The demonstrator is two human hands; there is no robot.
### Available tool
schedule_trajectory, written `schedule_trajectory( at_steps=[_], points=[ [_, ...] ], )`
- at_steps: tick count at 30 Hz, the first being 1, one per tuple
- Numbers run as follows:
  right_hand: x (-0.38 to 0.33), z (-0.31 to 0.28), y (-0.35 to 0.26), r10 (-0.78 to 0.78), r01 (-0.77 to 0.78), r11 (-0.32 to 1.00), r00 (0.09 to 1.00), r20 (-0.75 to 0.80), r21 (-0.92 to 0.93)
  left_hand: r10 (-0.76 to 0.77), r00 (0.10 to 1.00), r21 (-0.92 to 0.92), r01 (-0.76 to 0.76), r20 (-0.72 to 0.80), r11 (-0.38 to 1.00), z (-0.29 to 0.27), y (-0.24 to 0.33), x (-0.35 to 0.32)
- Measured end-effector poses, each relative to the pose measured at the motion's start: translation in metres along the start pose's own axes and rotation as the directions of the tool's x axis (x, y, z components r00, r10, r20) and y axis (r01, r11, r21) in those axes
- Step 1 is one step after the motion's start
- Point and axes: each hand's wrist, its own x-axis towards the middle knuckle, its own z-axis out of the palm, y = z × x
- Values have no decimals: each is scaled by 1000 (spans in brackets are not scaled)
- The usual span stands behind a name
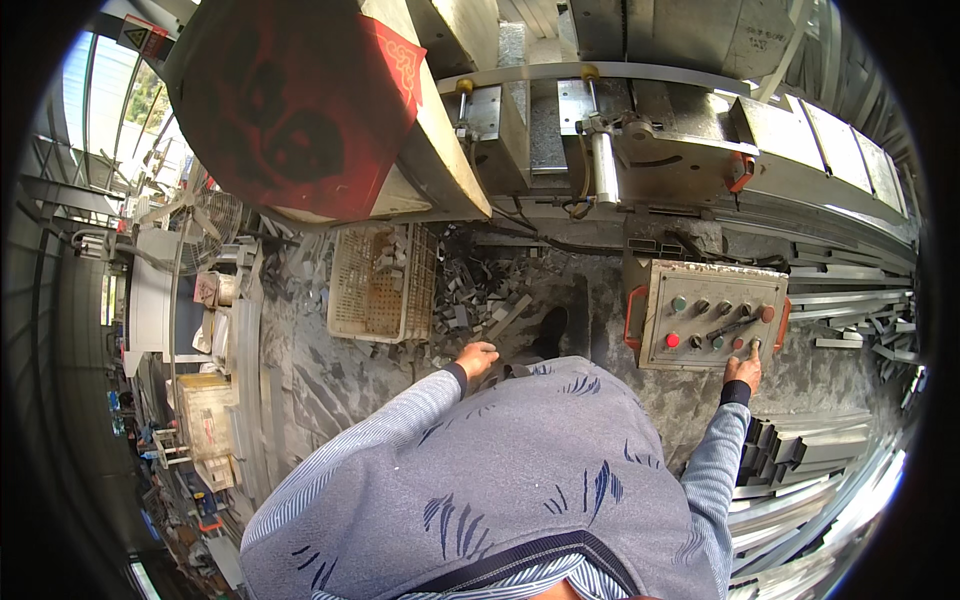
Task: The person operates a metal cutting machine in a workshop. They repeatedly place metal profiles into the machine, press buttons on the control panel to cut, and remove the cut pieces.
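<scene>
My right hand [743,368] reaches to the lower right corner of a beige control box [655,310], its index finger stretched out against a small button or knob [755,346]. Nothing shows in that hand. Knobs and buttons stand in two rows on the box, among them a red button [673,341] at the lower left and a green one [679,303] above it. An orange handle [635,316] sits on each side. My left hand [478,358] hangs in front of me with fingers loosely curled, apparently holding nothing.
A cutting machine [640,130] with clamp cylinders [603,165] stands ahead, its hood draped in red cloth [300,110]. A plastic crate [345,300] holds offcuts; metal scraps [480,300] litter the floor beside it. Metal profiles [800,445] lie at the right, a fan [205,225] stands left.
</scene>
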Motion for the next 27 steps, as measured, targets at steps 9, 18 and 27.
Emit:
schedule_trajectory(
  at_steps=[9,18,27],
  points=[
    [0,0,2,-38,38,999,999,-11,-25,10,1000,37,-10,-9,999,3,-1,-2],
    [0,-1,0,-12,12,1000,1000,11,-28,29,999,36,-29,-14,999,3,-9,5],
    [-1,0,-2,27,-27,999,999,16,-21,36,999,76,-34,-31,997,5,-6,8]
  ],
)
